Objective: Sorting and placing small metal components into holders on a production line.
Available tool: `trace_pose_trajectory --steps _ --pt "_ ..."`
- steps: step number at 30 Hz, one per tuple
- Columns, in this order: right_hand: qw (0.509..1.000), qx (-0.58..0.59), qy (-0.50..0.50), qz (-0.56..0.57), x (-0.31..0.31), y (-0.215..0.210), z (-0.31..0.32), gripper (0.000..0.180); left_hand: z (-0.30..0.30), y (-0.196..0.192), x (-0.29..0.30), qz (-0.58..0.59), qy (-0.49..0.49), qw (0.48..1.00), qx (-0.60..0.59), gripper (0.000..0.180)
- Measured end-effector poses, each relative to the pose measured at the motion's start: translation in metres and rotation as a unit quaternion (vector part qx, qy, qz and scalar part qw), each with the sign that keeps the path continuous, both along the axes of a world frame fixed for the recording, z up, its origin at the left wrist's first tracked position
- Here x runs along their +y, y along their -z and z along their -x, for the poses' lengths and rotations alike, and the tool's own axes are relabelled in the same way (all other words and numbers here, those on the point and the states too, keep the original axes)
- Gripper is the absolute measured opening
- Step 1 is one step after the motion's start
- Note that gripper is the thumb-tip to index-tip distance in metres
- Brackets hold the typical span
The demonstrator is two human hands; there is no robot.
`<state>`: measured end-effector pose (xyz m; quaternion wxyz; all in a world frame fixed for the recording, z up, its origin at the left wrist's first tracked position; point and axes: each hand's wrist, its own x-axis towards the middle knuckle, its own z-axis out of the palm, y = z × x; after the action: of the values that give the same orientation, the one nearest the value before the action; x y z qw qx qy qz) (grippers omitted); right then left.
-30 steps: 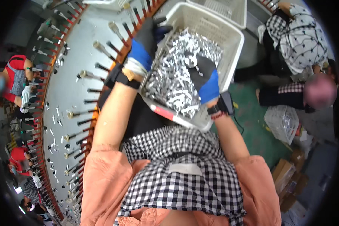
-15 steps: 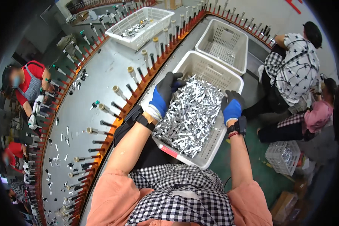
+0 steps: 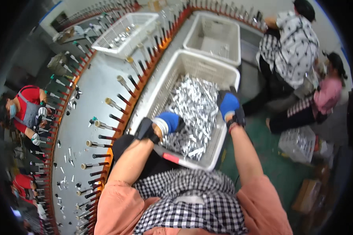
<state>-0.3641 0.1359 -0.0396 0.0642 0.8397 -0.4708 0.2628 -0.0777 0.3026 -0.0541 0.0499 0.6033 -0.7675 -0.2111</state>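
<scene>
A white plastic crate [image 3: 153, 88] stands in front of me, heaped with small shiny silver metal pieces [image 3: 194, 105]. My left hand [image 3: 170, 122], in a blue and black glove, is inside its near left part, low over the pieces. Those fingers point down, curled and blurred, so I cannot see whether anything is in them. My right hand [image 3: 228, 103], gloved alike, straddles the crate's right rim, with dark fingertips on the inner side.
A second white crate [image 3: 192, 37] adjoins the far end. Upright pegs [image 3: 125, 84] line the curved grey table [image 3: 102, 74] at left, where another white basket [image 3: 143, 35] rests. Co-workers are at far left and right. A cardboard box [image 3: 306, 196] lies on the floor at right.
My left hand has moved from the crate's far left side toward its near left corner, over the pieces. My right hand stays near the right rim. The view has shifted slightly.
</scene>
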Motion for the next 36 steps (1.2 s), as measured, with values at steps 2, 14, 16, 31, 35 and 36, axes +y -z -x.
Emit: trace_pose_trajectory --steps 2,14,16,31,35,36 --pt "0.999 -0.031 -0.005 0.019 -0.005 0.008 -0.008 0.016 -0.006 -0.012 -0.009 -0.015 0.038 0.999 0.016 0.027" --pt "0.949 -0.296 -0.043 -0.098 -0.092 -0.034 -0.026 0.016 -0.010 -0.079 -0.071 -0.072 0.014 0.997 0.033 0.033" --pt "0.949 -0.290 -0.057 -0.115 -0.099 -0.035 -0.028 0.016 -0.012 -0.076 -0.077 -0.074 0.006 0.997 0.037 0.033" --pt "0.948 0.209 0.034 -0.236 -0.143 -0.031 -0.095 0.032 0.016 -0.123 -0.141 -0.069 -0.142 0.940 0.302 0.041" --pt "0.956 0.188 -0.038 -0.224 -0.124 -0.063 -0.152 0.027 0.016 -0.130 -0.156 0.010 -0.213 0.879 0.426 0.039" --pt "0.950 0.204 -0.065 -0.228 -0.127 -0.056 -0.160 0.027 0.011 -0.128 -0.160 -0.036 -0.216 0.894 0.392 0.040"
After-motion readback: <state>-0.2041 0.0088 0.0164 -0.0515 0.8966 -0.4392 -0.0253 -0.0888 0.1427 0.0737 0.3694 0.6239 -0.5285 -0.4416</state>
